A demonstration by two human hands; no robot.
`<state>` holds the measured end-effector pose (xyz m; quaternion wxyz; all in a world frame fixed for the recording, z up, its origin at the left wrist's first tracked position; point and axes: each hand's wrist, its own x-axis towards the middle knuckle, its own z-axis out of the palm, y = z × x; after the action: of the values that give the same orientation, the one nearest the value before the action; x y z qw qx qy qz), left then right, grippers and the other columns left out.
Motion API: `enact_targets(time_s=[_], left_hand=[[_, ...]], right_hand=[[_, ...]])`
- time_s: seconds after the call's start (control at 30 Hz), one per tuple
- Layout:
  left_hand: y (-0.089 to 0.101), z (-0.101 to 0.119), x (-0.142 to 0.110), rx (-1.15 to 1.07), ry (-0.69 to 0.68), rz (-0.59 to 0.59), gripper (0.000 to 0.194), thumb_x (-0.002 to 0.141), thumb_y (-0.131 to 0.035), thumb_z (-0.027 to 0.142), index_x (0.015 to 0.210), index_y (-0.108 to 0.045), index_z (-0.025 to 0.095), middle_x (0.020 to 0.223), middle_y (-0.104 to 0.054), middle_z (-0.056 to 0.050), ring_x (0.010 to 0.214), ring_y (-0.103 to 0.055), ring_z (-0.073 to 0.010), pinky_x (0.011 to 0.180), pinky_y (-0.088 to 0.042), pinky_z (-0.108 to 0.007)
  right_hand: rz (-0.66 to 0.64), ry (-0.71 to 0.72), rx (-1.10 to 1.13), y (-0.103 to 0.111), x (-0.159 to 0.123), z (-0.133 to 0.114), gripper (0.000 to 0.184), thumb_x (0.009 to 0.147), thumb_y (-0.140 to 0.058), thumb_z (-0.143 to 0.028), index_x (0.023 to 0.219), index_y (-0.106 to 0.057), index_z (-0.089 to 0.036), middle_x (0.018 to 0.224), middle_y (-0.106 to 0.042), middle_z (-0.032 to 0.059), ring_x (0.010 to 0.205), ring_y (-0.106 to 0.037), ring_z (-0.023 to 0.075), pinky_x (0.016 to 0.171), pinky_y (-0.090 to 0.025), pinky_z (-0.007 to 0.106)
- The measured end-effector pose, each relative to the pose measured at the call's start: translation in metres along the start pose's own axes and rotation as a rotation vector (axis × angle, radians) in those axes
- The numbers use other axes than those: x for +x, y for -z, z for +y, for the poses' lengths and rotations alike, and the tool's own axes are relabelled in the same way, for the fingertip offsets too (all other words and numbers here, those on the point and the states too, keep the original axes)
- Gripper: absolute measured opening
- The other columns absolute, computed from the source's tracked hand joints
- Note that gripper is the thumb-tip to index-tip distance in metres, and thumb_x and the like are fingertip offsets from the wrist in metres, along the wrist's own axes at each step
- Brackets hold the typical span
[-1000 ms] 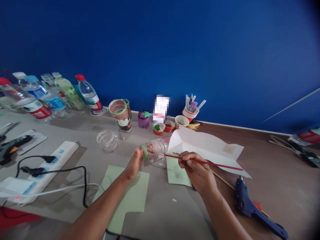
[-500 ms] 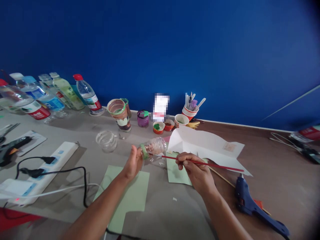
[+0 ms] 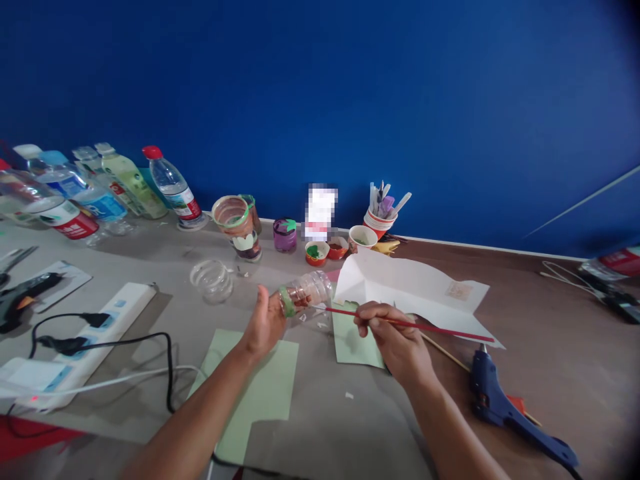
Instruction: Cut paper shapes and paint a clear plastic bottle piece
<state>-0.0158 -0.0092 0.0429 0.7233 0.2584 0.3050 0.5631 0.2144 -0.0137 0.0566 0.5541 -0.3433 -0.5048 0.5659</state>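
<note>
My left hand [image 3: 265, 323] holds up a cut clear plastic bottle [image 3: 317, 287] lying on its side, with its fingers seemingly inside and its thumb raised apart. A green band rings the bottle's near end, and brownish patches show beside it; I cannot tell paint from fingers there. Pinched in my right hand [image 3: 393, 337] is a thin red paintbrush [image 3: 440, 327], its tip at the bottle's lower side, right of the green band. Behind the bottle stand a small cup of green paint [image 3: 317, 252] and one of reddish-brown paint [image 3: 337, 249].
Green paper [image 3: 273, 380] lies under my left forearm, white paper [image 3: 415, 283] beyond my right hand. A blue glue gun [image 3: 493, 393] rests at right. At left are a power strip [image 3: 107, 333] with cords and several bottles. A clear plastic piece [image 3: 213, 280] stands left of my hand.
The brush tip has shifted a little to the right along the bottle, away from the green band. My left hand still holds the bottle, which has turned slightly.
</note>
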Motion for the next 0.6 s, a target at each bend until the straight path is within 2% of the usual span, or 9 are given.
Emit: enact_targets(time_s=[0.1,0.27,0.33,0.47,0.6], left_hand=[[0.0,0.001,0.0,-0.028,0.011,0.013,0.08,0.092,-0.023,0.071,0.094,-0.076,0.011,0.101,-0.076,-0.017,0.115,-0.064,-0.0331,0.109,-0.039,-0.05],[-0.001,0.002,0.002,-0.079,0.015,-0.012,0.083,0.09,-0.023,0.074,0.099,-0.075,0.01,0.109,-0.074,-0.019,0.12,-0.061,-0.0344,0.111,-0.035,-0.051],[0.0,0.001,0.002,-0.068,0.017,-0.018,0.084,0.09,-0.022,0.074,0.102,-0.074,0.01,0.112,-0.073,-0.02,0.12,-0.061,-0.0343,0.111,-0.034,-0.051],[0.002,0.002,0.002,-0.057,0.012,-0.018,0.087,0.09,-0.016,0.074,0.107,-0.073,0.009,0.113,-0.073,-0.019,0.119,-0.061,-0.0326,0.113,-0.032,-0.049],[0.001,0.007,0.003,-0.117,0.04,-0.025,0.093,0.09,-0.011,0.074,0.11,-0.071,0.007,0.115,-0.072,-0.021,0.123,-0.059,-0.0329,0.114,-0.03,-0.049]], right_hand=[[-0.02,-0.011,-0.081,0.0,-0.001,0.003,0.013,0.083,-0.064,-0.023,0.084,-0.077,-0.024,0.08,-0.068,0.0033,0.066,-0.059,0.0158,0.065,-0.048,0.032],[0.132,0.057,-0.112,0.013,0.003,0.002,0.014,0.084,-0.063,-0.021,0.087,-0.076,-0.025,0.079,-0.07,0.0028,0.067,-0.059,0.0159,0.066,-0.048,0.032],[0.117,0.056,-0.087,0.013,0.002,0.001,0.013,0.084,-0.063,-0.022,0.087,-0.076,-0.025,0.079,-0.07,0.0029,0.066,-0.059,0.0159,0.065,-0.048,0.032],[0.007,0.028,-0.149,0.007,0.0,0.001,0.014,0.086,-0.062,-0.023,0.086,-0.076,-0.024,0.081,-0.071,0.003,0.065,-0.061,0.0154,0.064,-0.05,0.032],[0.114,0.07,-0.181,0.009,0.002,0.001,0.014,0.087,-0.061,-0.023,0.088,-0.075,-0.024,0.079,-0.071,0.0025,0.066,-0.061,0.0151,0.066,-0.051,0.032]])
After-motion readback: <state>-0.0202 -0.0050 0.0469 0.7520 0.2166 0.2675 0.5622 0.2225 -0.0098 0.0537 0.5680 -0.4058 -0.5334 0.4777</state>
